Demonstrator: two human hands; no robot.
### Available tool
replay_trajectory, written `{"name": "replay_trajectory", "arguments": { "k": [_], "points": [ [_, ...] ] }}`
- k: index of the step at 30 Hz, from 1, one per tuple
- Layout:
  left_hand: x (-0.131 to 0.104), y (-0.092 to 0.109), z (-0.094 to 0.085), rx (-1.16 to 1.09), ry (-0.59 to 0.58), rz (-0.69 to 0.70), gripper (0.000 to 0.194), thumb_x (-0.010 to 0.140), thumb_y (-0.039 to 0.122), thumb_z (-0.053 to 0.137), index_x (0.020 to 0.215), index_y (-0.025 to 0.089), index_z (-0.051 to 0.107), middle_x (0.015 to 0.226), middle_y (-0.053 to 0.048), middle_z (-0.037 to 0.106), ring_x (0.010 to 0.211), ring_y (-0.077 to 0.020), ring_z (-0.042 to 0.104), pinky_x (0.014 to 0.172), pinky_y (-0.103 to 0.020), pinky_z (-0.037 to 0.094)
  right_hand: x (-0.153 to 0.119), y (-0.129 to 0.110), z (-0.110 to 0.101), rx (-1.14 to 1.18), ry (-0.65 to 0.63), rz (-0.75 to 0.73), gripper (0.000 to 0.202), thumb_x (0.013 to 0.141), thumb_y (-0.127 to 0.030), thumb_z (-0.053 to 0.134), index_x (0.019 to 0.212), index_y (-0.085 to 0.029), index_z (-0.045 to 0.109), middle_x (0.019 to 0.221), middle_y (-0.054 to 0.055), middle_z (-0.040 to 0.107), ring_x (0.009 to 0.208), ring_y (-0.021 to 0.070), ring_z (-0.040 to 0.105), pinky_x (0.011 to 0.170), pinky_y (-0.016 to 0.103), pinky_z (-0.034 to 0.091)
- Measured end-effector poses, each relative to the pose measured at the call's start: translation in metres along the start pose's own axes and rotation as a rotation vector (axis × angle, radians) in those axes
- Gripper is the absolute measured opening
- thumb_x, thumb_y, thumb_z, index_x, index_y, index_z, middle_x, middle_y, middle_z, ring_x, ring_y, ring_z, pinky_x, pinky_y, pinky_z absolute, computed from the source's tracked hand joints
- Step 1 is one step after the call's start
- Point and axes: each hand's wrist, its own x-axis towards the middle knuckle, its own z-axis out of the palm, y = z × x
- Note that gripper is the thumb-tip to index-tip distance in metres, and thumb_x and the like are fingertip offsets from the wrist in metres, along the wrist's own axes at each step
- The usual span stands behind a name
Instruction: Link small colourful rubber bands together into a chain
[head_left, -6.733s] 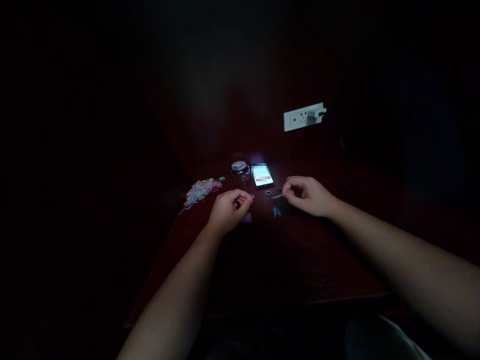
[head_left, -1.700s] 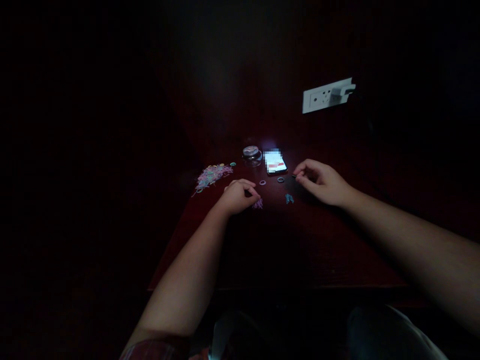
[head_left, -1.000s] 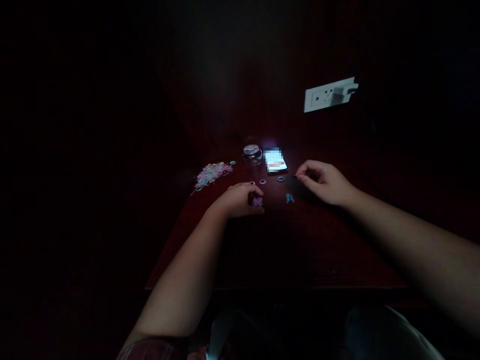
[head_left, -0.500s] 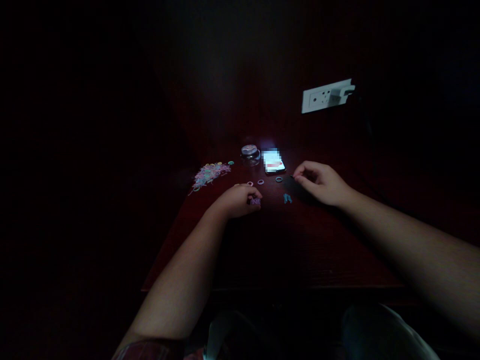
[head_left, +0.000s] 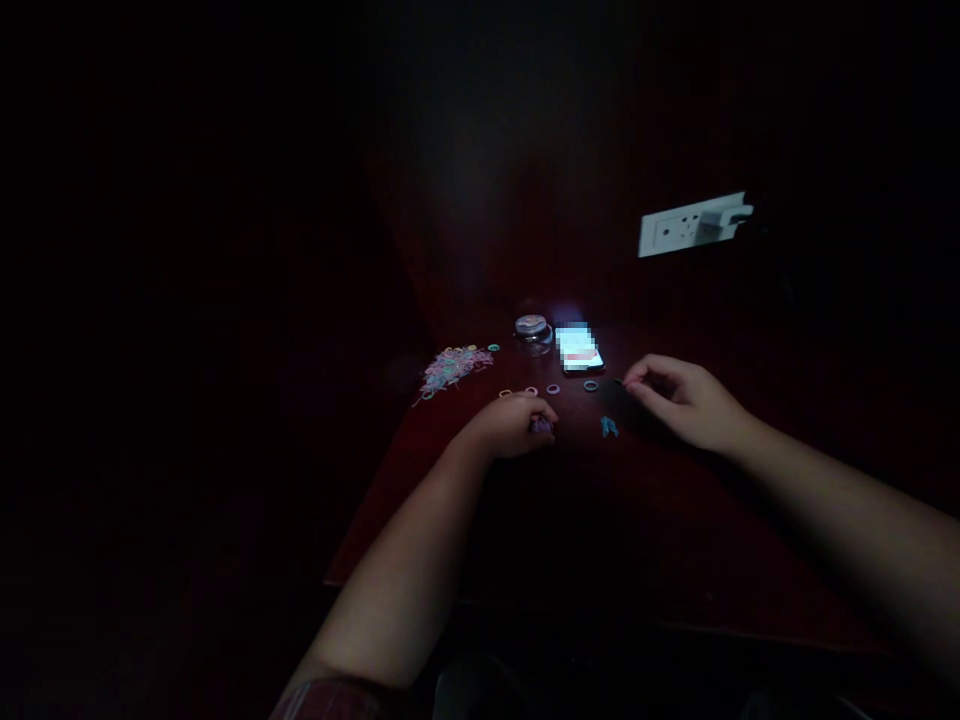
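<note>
My left hand [head_left: 512,424] rests on the dark red table, its fingers curled around a small purple bunch of bands [head_left: 541,425]. Just beyond it lie a yellow ring [head_left: 505,393], a pink ring [head_left: 532,391] and a purple ring [head_left: 553,389]. To the right, my right hand [head_left: 686,400] pinches a small dark item [head_left: 619,381] between thumb and forefinger; it is too small to name. Between the hands are a teal ring [head_left: 591,386] and a little teal bunch of bands [head_left: 609,427].
A heap of colourful bands [head_left: 456,368] lies at the table's left. Behind the rings stand a clear lidded jar [head_left: 533,335] and a lit phone [head_left: 578,348]. A white socket panel [head_left: 686,226] with a plug is on the wall. The surroundings are very dark.
The whole view has shifted, so everything appears further right and lower. Both hands keep nearly the same pose and place relative to the rings.
</note>
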Motion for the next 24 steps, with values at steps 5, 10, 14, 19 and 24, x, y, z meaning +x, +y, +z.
{"name": "replay_trajectory", "arguments": {
  "k": [5, 10, 14, 19, 24],
  "points": [
    [0.000, -0.001, 0.001, 0.007, 0.010, -0.011, 0.032, 0.074, 0.035, 0.068, 0.104, 0.025, 0.067, 0.108, -0.003, 0.067, 0.104, -0.0205, 0.059, 0.094, -0.031, 0.045, 0.001, 0.003, -0.002, -0.040, -0.016, 0.004, 0.018, 0.085, -0.037, 0.055, 0.084, -0.021, 0.060, 0.076, 0.004, 0.062, 0.066, 0.0177, 0.056, 0.057, 0.030, 0.045],
    [0.000, 0.001, 0.002, -0.015, 0.024, -0.007, 0.035, 0.074, 0.039, 0.068, 0.106, 0.025, 0.067, 0.108, -0.004, 0.066, 0.102, -0.0202, 0.060, 0.092, -0.030, 0.046, 0.000, 0.007, -0.002, -0.074, -0.004, 0.019, 0.021, 0.086, -0.041, 0.054, 0.085, -0.021, 0.060, 0.076, 0.005, 0.063, 0.063, 0.0179, 0.056, 0.051, 0.029, 0.044],
    [-0.001, -0.010, -0.004, 0.005, 0.186, -0.175, 0.030, 0.081, 0.042, 0.059, 0.102, 0.023, 0.066, 0.108, -0.007, 0.065, 0.100, -0.0218, 0.061, 0.091, -0.033, 0.046, 0.001, 0.009, -0.002, -0.046, -0.012, 0.025, 0.024, 0.086, -0.044, 0.053, 0.086, -0.021, 0.059, 0.077, 0.006, 0.063, 0.062, 0.0185, 0.056, 0.050, 0.030, 0.044],
    [-0.005, -0.047, -0.010, 0.118, 0.291, -0.851, 0.053, 0.080, 0.045, 0.054, 0.122, 0.014, 0.054, 0.136, -0.022, 0.047, 0.127, -0.0409, 0.040, 0.098, -0.056, 0.037, 0.001, 0.010, -0.002, -0.047, -0.014, 0.042, 0.024, 0.086, -0.044, 0.053, 0.085, -0.021, 0.059, 0.077, 0.006, 0.063, 0.063, 0.0193, 0.056, 0.052, 0.032, 0.045],
    [-0.003, -0.072, -0.003, 0.081, 0.206, -0.969, 0.053, 0.077, 0.043, 0.054, 0.123, 0.018, 0.054, 0.142, -0.020, 0.043, 0.131, -0.0435, 0.035, 0.097, -0.061, 0.034, 0.001, 0.006, -0.003, -0.061, -0.005, 0.024, 0.021, 0.086, -0.042, 0.054, 0.084, -0.021, 0.059, 0.077, 0.007, 0.064, 0.063, 0.0191, 0.056, 0.052, 0.031, 0.045]
  ]
}}
